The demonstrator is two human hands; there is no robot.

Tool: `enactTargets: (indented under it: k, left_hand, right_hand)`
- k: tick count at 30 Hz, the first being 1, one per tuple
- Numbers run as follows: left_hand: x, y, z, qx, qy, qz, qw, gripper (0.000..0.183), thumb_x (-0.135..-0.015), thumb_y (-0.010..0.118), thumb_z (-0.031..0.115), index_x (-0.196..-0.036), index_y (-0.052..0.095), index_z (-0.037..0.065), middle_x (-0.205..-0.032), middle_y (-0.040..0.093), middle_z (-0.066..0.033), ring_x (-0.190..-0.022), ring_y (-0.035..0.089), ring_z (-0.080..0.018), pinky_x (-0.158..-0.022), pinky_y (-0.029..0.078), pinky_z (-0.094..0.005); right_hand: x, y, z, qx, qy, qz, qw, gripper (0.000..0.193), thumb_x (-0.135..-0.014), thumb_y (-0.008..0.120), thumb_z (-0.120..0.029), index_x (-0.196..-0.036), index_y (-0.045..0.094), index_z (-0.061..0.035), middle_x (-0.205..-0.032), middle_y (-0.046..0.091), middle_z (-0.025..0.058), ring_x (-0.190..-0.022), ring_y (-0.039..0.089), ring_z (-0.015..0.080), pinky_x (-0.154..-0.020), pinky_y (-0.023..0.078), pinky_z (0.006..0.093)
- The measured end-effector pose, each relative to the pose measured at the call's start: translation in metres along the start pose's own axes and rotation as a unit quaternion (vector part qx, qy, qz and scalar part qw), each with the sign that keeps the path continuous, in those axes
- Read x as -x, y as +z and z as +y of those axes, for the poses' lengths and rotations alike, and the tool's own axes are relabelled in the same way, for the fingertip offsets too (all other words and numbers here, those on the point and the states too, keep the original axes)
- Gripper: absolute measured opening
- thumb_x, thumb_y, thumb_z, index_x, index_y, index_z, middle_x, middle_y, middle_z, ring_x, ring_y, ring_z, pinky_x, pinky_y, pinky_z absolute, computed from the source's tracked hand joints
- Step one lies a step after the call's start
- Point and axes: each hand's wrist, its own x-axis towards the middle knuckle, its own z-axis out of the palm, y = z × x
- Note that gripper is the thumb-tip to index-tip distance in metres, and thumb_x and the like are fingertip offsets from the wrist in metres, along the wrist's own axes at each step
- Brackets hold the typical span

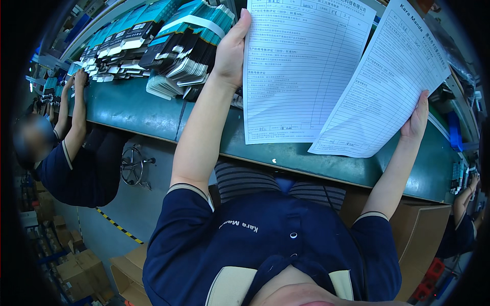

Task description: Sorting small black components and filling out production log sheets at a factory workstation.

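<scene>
Two printed paper forms are held up in front of me above the green workbench. My left hand grips the left edge of one form, its thumb lying along the margin. A second form tilts to the right, and my right hand pinches it by its right edge. The sheets overlap in the middle, where the second one lies over the lower right corner of the first. Fingers of both hands are partly hidden behind the paper.
Left of my arm, flat teal-and-black cartons are piled in banded bundles, with more stacks beyond. A co-worker works at the bench on the left, another at far right. Open cardboard boxes stand beside me.
</scene>
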Motion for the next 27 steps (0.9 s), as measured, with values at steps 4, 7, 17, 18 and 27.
enactTargets:
  k: [4, 7, 17, 18, 27]
  left_hand:
    - [0.000, 0.001, 0.000, -0.025, 0.004, 0.012, 1.000, 0.050, -0.101, 0.025, 0.040, -0.127, 0.048, 0.004, -0.117, 0.060, -0.0130, -0.104, 0.063, -0.0197, -0.080, 0.056, -0.0309]
    - [0.000, 0.001, 0.000, -0.011, 0.006, 0.010, 1.000, 0.050, -0.101, 0.025, 0.040, -0.127, 0.048, 0.004, -0.117, 0.060, -0.0132, -0.105, 0.062, -0.0197, -0.081, 0.055, -0.0322]
    - [-0.001, -0.004, 0.000, 0.077, 0.009, -0.037, 0.996, 0.049, -0.101, 0.029, 0.040, -0.125, 0.052, 0.004, -0.118, 0.061, -0.0125, -0.107, 0.062, -0.0215, -0.081, 0.055, -0.0348]
    - [-0.001, -0.004, -0.001, 0.105, 0.003, -0.046, 0.993, 0.049, -0.101, 0.029, 0.040, -0.125, 0.052, 0.004, -0.118, 0.061, -0.0125, -0.107, 0.062, -0.0215, -0.081, 0.055, -0.0348]
    - [-0.004, -0.011, -0.001, 0.146, -0.011, -0.096, 0.985, 0.050, -0.101, 0.026, 0.041, -0.127, 0.049, 0.004, -0.122, 0.058, -0.0125, -0.112, 0.057, -0.0218, -0.089, 0.051, -0.0364]
  right_hand:
    - [-0.002, -0.003, -0.001, 0.000, 0.001, 0.004, 1.000, 0.046, -0.097, 0.049, -0.033, -0.124, 0.047, 0.0048, -0.116, 0.060, 0.0170, -0.101, 0.062, 0.0229, -0.083, 0.054, 0.0332]
    - [-0.003, -0.005, -0.002, 0.007, -0.005, 0.013, 1.000, 0.048, -0.098, 0.045, -0.034, -0.129, 0.043, 0.0027, -0.121, 0.057, 0.0175, -0.107, 0.059, 0.0247, -0.087, 0.053, 0.0363]
    - [-0.002, -0.002, -0.003, 0.006, -0.010, 0.013, 1.000, 0.044, -0.097, 0.050, -0.031, -0.122, 0.048, 0.0043, -0.115, 0.060, 0.0164, -0.101, 0.061, 0.0228, -0.084, 0.053, 0.0338]
    - [-0.002, -0.001, -0.003, 0.007, -0.010, 0.018, 1.000, 0.041, -0.096, 0.053, -0.030, -0.117, 0.053, 0.0049, -0.109, 0.063, 0.0149, -0.095, 0.064, 0.0206, -0.080, 0.055, 0.0318]
    - [0.001, 0.006, 0.003, 0.062, -0.033, 0.055, 0.996, 0.032, -0.092, 0.060, -0.025, -0.106, 0.059, 0.0037, -0.102, 0.065, 0.0125, -0.088, 0.064, 0.0171, -0.075, 0.055, 0.0283]
